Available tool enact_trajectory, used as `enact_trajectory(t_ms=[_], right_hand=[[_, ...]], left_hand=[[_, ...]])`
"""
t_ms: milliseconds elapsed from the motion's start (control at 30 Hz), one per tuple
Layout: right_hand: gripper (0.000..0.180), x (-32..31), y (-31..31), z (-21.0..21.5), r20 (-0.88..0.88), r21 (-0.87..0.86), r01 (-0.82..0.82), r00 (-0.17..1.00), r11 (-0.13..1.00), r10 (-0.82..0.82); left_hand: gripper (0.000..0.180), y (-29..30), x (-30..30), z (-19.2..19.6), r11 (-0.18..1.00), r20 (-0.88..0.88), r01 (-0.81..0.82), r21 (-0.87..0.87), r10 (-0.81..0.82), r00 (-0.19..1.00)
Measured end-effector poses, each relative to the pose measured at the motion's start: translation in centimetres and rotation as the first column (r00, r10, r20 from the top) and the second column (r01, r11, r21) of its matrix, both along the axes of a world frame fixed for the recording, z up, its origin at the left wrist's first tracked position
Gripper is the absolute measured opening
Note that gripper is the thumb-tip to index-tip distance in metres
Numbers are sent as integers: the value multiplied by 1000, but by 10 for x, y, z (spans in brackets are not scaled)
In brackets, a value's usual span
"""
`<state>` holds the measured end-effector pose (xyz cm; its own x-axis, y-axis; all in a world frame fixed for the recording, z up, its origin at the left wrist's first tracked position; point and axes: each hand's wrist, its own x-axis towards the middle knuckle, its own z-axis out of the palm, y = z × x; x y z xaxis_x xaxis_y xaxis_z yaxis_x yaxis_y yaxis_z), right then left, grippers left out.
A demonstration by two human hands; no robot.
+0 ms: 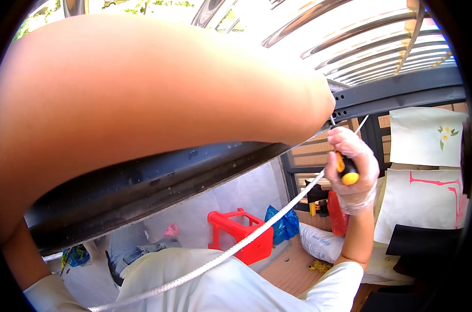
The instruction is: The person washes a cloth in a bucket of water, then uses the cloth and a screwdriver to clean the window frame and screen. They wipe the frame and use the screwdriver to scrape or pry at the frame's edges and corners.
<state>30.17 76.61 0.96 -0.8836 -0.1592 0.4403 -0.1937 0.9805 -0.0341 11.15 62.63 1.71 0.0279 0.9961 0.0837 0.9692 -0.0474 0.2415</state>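
My right hand point(356, 156), in a thin clear glove, grips a screwdriver point(346, 171) by its orange and black handle. The metal shaft points up at a dark metal beam point(142, 182) that crosses the view on a slant. My bare left arm point(142, 88) is raised across most of the picture and ends near the beam by the screwdriver tip. The left hand itself does not show. A white braided rope point(220, 257) runs from the lower left up past my right hand to the beam. My white shirt point(236, 288) fills the lower edge.
Metal slats point(361, 47) form a roof above the beam. Below stand a red plastic stool point(241, 234), a blue bag point(283, 226) and a white sack point(319, 242) on a wooden floor point(283, 270). White sheets, one with a flower point(425, 135), hang at the right.
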Motion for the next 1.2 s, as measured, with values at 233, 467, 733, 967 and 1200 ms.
enact_trajectory(t_ms=[233,467,733,967,1200], right_hand=[[16,-23,-4,13,2,-271,298,951,915,-309],[17,-55,26,30,106,-24,322,942,946,-318],[37,-55,7,40,77,367,556,781,746,-620],[35,-37,-18,44,122,59,572,810,818,-574],[44,-21,-28,73,211,-400,443,896,802,-390]], left_hand=[[15,21,13,-10,1000,-83,-1,-5,0,997],[20,32,6,-15,989,-73,126,71,-121,990],[23,33,7,-29,984,-77,91,156,-80,994],[17,-30,-3,-9,999,-35,47,-18,-48,998],[21,-88,-12,-7,994,3,-90,-60,91,996]])
